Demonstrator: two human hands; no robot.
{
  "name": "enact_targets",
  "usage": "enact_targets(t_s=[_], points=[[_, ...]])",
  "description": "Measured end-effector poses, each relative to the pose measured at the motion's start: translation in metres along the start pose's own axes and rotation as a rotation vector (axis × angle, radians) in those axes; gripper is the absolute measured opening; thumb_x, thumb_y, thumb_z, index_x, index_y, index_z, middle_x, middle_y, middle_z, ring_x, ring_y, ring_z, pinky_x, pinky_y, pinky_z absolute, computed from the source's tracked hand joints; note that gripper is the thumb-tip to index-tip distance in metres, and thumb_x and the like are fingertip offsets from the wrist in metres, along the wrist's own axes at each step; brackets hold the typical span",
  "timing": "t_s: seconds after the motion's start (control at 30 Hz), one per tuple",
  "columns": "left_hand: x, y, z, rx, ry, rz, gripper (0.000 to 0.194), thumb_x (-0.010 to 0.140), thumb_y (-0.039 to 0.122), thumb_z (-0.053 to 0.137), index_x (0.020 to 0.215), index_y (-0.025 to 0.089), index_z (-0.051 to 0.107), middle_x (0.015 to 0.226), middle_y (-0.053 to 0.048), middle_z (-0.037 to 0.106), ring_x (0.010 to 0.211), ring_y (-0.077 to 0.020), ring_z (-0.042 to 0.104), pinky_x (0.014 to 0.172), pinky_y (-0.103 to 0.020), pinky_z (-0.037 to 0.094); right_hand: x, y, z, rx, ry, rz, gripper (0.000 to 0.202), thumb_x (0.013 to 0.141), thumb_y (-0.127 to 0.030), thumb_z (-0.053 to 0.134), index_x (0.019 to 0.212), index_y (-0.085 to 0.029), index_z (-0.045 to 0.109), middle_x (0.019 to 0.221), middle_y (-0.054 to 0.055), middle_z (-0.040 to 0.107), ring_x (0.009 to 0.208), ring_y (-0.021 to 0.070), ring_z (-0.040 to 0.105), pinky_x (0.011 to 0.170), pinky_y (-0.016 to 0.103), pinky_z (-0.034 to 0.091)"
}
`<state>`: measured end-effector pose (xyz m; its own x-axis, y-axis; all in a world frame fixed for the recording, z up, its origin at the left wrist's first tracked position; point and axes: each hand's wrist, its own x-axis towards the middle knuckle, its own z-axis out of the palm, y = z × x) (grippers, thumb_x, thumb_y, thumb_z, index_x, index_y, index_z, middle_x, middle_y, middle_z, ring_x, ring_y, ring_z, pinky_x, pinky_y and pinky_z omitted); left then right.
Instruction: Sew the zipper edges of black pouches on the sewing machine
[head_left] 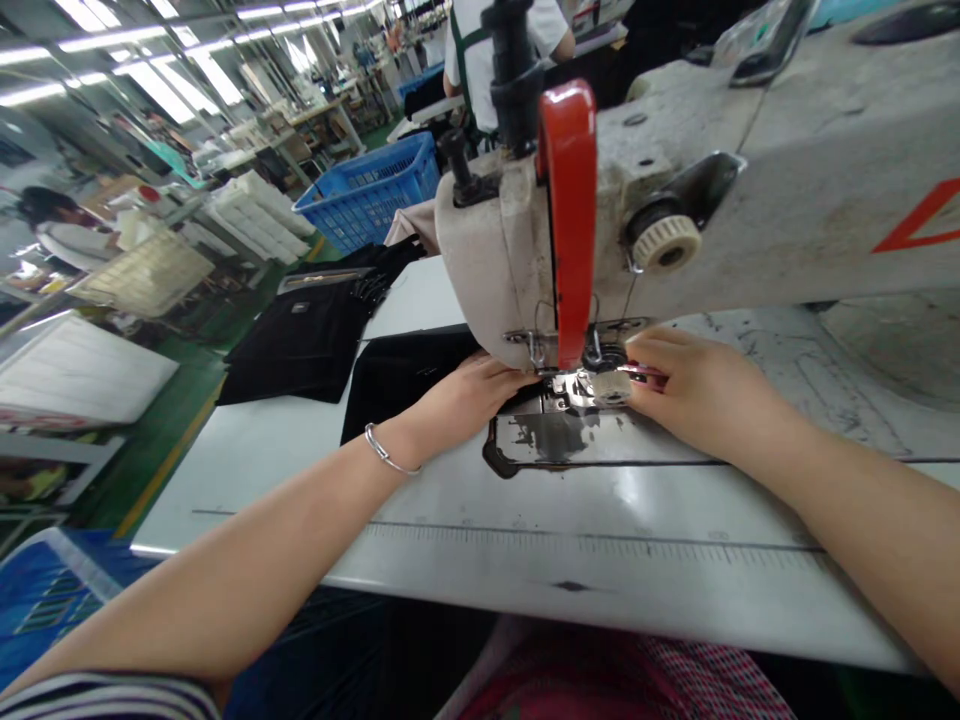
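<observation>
1. The black cloth [409, 375] lies flat on the table [262, 480], with one end tucked by the foot of the sewing machine [787, 170]. It looks smooth and thin.
2. The left hand [484, 392] rests on the cloth, fingers pointing at the foot. Its tips are hidden, so I cannot tell if they pinch.
3. The right hand [694, 385] is closed on a small pink tool [651, 376], just beside the foot. The two hands are apart.
4. The step in hand seems to be minding the cloth at the foot. The next move calls for slow, steady fingers, kept away from the needle.
5. The metal plate [540, 440] under the foot is shiny with dark, worn patches. The bar [574, 200] above is red, glossy and bent at the top.
6. Past the cloth sits a soft black pile [300, 335], then a blue plastic basket [352, 225] full of holes.
</observation>
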<state>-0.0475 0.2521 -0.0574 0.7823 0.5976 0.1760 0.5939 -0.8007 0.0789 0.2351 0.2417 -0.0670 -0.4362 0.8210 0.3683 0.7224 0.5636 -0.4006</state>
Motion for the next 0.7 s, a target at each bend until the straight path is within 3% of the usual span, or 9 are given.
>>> enact_targets(t_s=[0.13,0.43,0.57,0.7], points=[[-0.003,0.009,0.001,-0.152,0.031,-0.107,0.031,0.097,0.014,0.044,0.124,0.019,0.058,0.125,-0.007,0.062,0.118,-0.0195,0.057,0.102,-0.039,0.050,0.000,0.000,-0.001,0.008,0.003,0.004,0.009,0.086,-0.026,0.055,0.087,-0.021,0.061,0.086,0.004,0.060,0.072,0.0172,0.055,0.063,0.030,0.034],[-0.003,0.043,0.002,-0.059,0.009,-0.234,0.034,0.094,0.006,0.043,0.125,0.014,0.055,0.120,-0.010,0.059,0.114,-0.0218,0.055,0.106,-0.043,0.044,0.001,-0.001,0.000,-0.004,0.020,-0.001,0.010,0.084,-0.026,0.055,0.087,-0.020,0.063,0.086,0.005,0.061,0.070,0.0175,0.055,0.059,0.030,0.034],[0.003,0.044,-0.007,0.013,-0.062,-0.219,0.034,0.095,0.009,0.043,0.127,0.015,0.053,0.124,-0.009,0.057,0.117,-0.0219,0.053,0.107,-0.040,0.043,0.000,-0.005,-0.004,-0.006,0.000,0.014,0.010,0.084,-0.023,0.055,0.087,-0.019,0.063,0.088,0.008,0.062,0.073,0.0187,0.056,0.062,0.031,0.036],[0.001,0.037,-0.030,0.188,-0.243,-0.201,0.029,0.098,0.025,0.044,0.125,0.016,0.052,0.119,-0.012,0.058,0.110,-0.0258,0.058,0.095,-0.041,0.049,-0.003,-0.002,-0.009,-0.013,-0.024,0.074,0.013,0.084,-0.026,0.057,0.092,-0.019,0.064,0.093,0.009,0.063,0.077,0.0205,0.059,0.069,0.033,0.042]])
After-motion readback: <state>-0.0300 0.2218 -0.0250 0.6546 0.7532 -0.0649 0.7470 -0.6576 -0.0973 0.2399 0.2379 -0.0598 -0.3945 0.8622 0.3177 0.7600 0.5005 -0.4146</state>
